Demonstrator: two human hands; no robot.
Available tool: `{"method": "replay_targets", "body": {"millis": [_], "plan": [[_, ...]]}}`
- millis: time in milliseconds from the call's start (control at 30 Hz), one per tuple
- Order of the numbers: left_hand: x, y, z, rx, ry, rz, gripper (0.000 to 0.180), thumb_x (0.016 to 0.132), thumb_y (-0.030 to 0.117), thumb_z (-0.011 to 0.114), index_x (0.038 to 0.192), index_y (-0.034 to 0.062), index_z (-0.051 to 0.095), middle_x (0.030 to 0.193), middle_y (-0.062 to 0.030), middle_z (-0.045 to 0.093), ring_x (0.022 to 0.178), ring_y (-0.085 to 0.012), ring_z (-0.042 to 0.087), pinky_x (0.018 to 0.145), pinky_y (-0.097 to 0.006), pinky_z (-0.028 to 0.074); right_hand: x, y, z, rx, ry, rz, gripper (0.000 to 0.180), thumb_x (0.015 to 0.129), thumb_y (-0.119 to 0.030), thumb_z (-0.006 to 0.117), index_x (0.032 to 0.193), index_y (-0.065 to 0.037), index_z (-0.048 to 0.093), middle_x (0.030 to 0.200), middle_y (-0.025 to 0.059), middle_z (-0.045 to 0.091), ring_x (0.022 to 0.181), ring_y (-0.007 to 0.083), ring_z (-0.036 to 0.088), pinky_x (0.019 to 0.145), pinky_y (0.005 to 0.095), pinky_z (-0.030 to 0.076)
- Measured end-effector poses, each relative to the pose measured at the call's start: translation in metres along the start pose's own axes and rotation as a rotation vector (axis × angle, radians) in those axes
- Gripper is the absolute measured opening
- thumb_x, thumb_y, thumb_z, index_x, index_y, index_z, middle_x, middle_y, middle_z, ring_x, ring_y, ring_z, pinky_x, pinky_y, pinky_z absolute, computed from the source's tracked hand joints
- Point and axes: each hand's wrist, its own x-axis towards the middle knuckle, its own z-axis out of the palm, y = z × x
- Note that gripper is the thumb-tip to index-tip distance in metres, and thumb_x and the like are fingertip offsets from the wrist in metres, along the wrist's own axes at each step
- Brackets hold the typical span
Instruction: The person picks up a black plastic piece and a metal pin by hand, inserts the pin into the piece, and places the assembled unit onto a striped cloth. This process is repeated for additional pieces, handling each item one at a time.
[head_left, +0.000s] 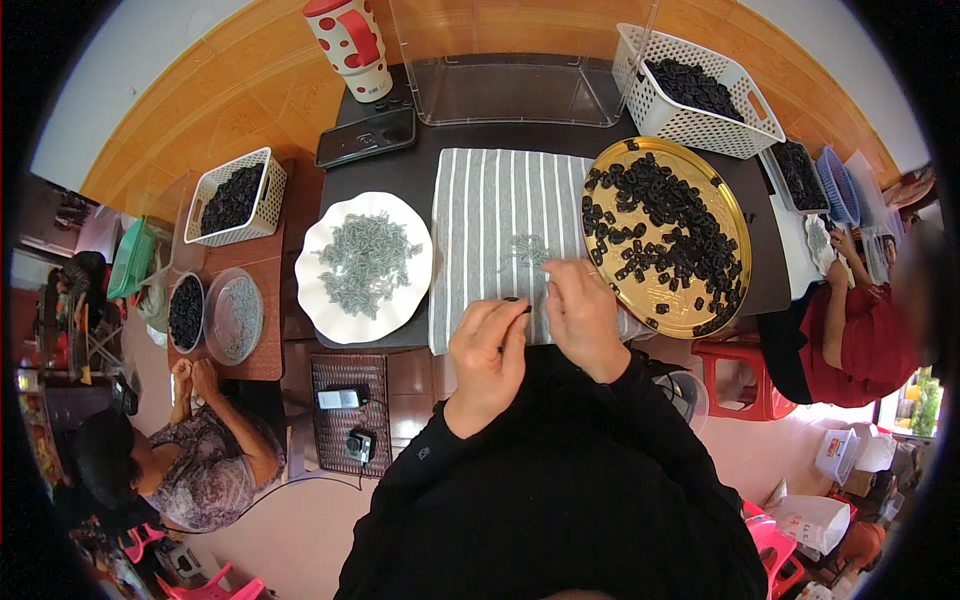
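My left hand (pixel 486 358) is closed in a pinch on a small black plastic piece (pixel 516 300), whose edge shows at the fingertips. Close beside it, my right hand (pixel 585 318) has its thumb and forefinger together; whatever is between them is hidden. Its fingertips are at the near edge of a little heap of thin clear-grey pieces (pixel 528 247) on a grey-and-white striped cloth (pixel 470 210). To the left, a white wavy-rimmed plate (pixel 316 232) bears many more such clear-grey pieces. On the right, a round gold tray (pixel 728 215) holds many loose black pieces.
Behind lie a dark phone (pixel 366 138), a polka-dot tumbler (pixel 350 50), a clear plastic box (pixel 515 90) and a white basket (pixel 745 138) of black pieces. One person (pixel 200 450) works at a side table on the left, another (pixel 860 330) on the right. A red stool (pixel 735 380) stands nearby.
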Motion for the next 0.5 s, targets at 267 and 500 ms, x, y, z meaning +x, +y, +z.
{"method": "replay_targets", "body": {"millis": [267, 500], "plan": [[0.004, -0.006, 0.016, 0.447, -0.196, 0.189, 0.032, 0.067, -0.009, 0.06, 0.097, -0.0037, 0.067, 0.086, -0.0137, 0.056, 0.08, -0.0325, 0.053, 0.069, -0.041, 0.045, 0.004, -0.004, -0.002, 0.009, 0.046, -0.019, 0.034, 0.073, 0.003, 0.06, 0.107, 0.003, 0.055, 0.085, 0.0161, 0.061, 0.079, 0.0334, 0.058, 0.069, 0.0402, 0.048], [0.003, -0.006, 0.011, 0.453, -0.119, 0.137, 0.027, 0.072, -0.007, 0.061, 0.099, -0.0033, 0.066, 0.09, -0.0141, 0.057, 0.084, -0.0328, 0.053, 0.072, -0.041, 0.045, 0.01, -0.004, 0.001, -0.033, 0.005, -0.089, 0.032, 0.071, 0.0, 0.059, 0.103, 0.002, 0.057, 0.083, 0.0142, 0.06, 0.079, 0.0324, 0.057, 0.07, 0.039, 0.048]]}}
